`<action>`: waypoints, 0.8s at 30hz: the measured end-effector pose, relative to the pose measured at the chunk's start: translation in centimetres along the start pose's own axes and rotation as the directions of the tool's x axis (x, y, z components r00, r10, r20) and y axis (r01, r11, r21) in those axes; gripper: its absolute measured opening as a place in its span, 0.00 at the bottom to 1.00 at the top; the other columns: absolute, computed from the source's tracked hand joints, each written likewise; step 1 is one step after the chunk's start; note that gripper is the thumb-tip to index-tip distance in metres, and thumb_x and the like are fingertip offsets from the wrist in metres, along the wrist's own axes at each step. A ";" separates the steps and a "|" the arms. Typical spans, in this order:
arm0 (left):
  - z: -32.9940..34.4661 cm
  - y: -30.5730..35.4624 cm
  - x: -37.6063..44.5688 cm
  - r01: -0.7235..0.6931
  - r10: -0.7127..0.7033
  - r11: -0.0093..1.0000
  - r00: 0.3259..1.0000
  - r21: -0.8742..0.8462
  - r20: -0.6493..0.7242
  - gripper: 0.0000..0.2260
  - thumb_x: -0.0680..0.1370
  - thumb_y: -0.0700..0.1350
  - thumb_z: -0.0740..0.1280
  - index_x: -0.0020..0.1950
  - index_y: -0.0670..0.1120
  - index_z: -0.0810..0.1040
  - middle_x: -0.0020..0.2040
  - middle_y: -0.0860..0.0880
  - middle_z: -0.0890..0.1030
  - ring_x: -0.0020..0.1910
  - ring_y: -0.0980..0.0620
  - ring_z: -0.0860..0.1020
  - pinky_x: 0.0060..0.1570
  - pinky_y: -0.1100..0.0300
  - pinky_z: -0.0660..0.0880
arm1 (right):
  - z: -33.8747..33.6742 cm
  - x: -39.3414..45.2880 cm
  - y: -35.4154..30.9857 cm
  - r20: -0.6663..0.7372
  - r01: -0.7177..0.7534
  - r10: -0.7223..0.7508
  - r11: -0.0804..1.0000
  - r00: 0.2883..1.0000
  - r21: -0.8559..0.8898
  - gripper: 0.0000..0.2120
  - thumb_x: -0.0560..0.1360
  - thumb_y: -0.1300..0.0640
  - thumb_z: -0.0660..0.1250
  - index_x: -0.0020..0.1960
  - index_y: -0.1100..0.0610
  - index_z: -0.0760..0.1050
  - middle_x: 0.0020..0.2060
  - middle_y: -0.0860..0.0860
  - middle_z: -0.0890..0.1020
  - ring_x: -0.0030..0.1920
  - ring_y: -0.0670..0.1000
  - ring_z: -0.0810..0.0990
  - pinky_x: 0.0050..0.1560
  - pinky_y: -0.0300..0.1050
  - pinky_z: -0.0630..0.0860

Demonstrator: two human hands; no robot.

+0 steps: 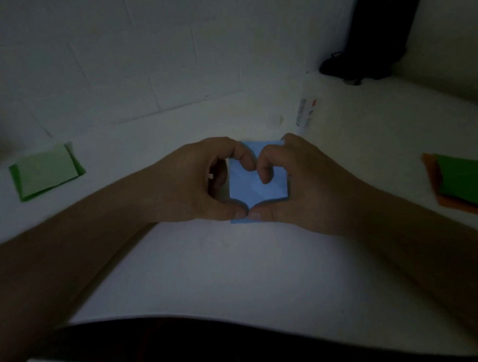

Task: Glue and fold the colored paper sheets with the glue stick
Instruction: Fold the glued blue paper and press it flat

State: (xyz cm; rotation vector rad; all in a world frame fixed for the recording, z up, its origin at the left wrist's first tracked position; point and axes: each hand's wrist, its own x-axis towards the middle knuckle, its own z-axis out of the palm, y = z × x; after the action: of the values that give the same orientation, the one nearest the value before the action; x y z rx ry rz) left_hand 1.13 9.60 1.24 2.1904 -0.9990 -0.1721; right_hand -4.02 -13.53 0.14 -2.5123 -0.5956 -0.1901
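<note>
Surface: white table [235,267], dim light.
Left hand [194,182]: fingers curled, pinching blue paper [260,191].
Right hand [300,184]: likewise pinching; thumbs meet at 6 o'clock.
Blue paper: centre; light, limp, creases easily; hold at edges.
Glue stick [306,113]: 1 o'clock, upright.
Green sheet [46,171]: 9 o'clock.
Green-orange stack [465,183]: 3 o'clock.

Dim indoor room, likely a home craft spot. White table [235,275] pushed against a pale tiled wall [120,63] at its far edge. Folded colored paper: light green sheet [46,171] near the left edge, dark green on orange stack [465,183] at the right edge. White glue stick [306,113] stands near the far edge. Dark object [373,35] in the far right corner, unclear.
</note>
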 end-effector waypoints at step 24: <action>-0.3 0.1 0.0 0.039 -0.039 0.999 0.999 0.010 -0.007 0.27 0.65 0.51 0.84 0.57 0.64 0.76 0.52 0.57 0.76 0.42 0.65 0.76 0.41 0.72 0.71 | -2.6 -0.2 0.9 0.079 -0.080 0.083 0.996 0.993 -0.045 0.22 0.62 0.47 0.82 0.44 0.44 0.70 0.49 0.39 0.71 0.50 0.33 0.68 0.42 0.26 0.62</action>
State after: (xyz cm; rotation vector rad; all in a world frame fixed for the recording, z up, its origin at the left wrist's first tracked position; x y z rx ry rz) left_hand 1.20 9.68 1.58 2.2193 -0.9559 -0.1772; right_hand -3.85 -15.69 1.81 -2.5891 -0.5251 -0.0711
